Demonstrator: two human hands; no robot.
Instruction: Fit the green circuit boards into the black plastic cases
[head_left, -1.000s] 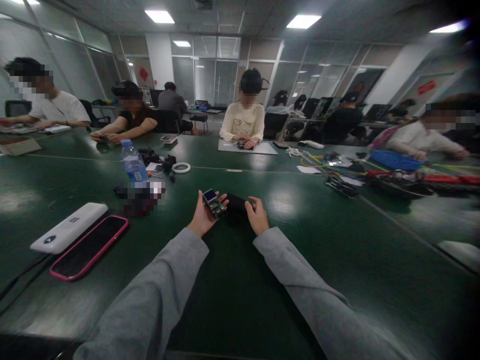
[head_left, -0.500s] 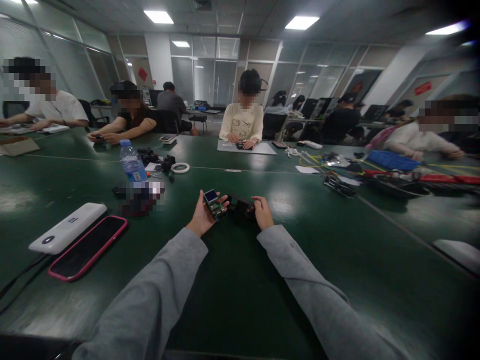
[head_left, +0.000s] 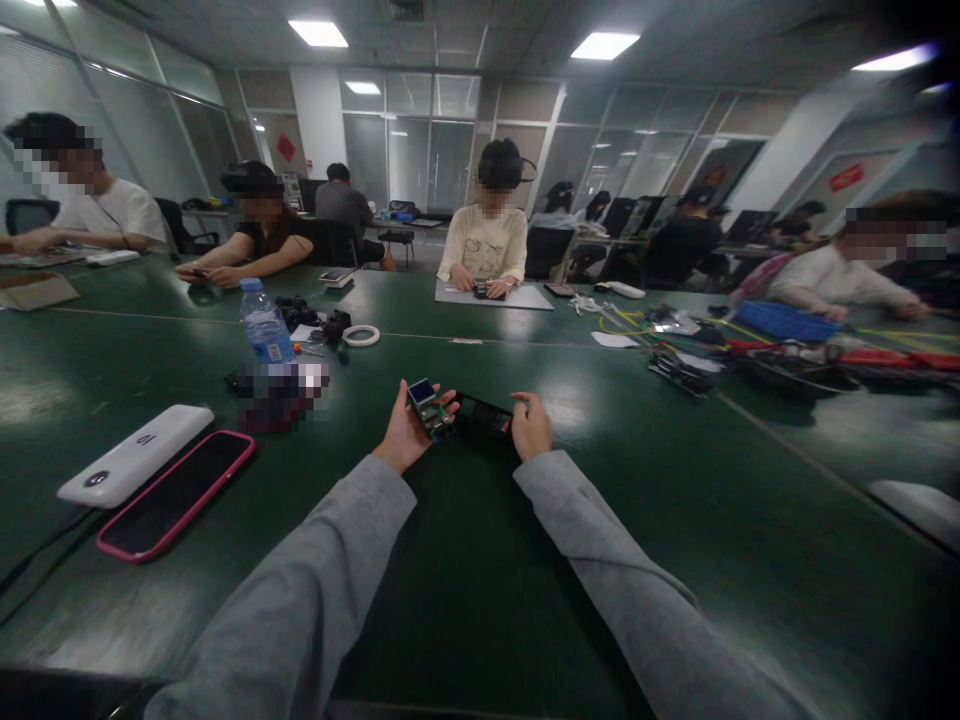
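My left hand (head_left: 406, 437) is closed around the edges of a green circuit board (head_left: 435, 420), palm up, with a small dark screen (head_left: 421, 391) at the board's upper end. Just right of the board lies a black plastic case (head_left: 480, 416), its hollow inner side showing upward. The fingers of my right hand (head_left: 532, 428) are curled at the case's right end and grip it there. That hand hides the end of the case.
To the left are a white power bank (head_left: 142, 455), a pink-edged phone (head_left: 180, 495) and a water bottle (head_left: 266, 325). A tape roll (head_left: 361, 336) lies farther back. Cables and a blue tray (head_left: 784, 322) occupy the right. Several people sit around the green table (head_left: 465, 600).
My right hand has shifted slightly right along the black case, and more of the case's inside shows. My left hand and the circuit board have stayed put.
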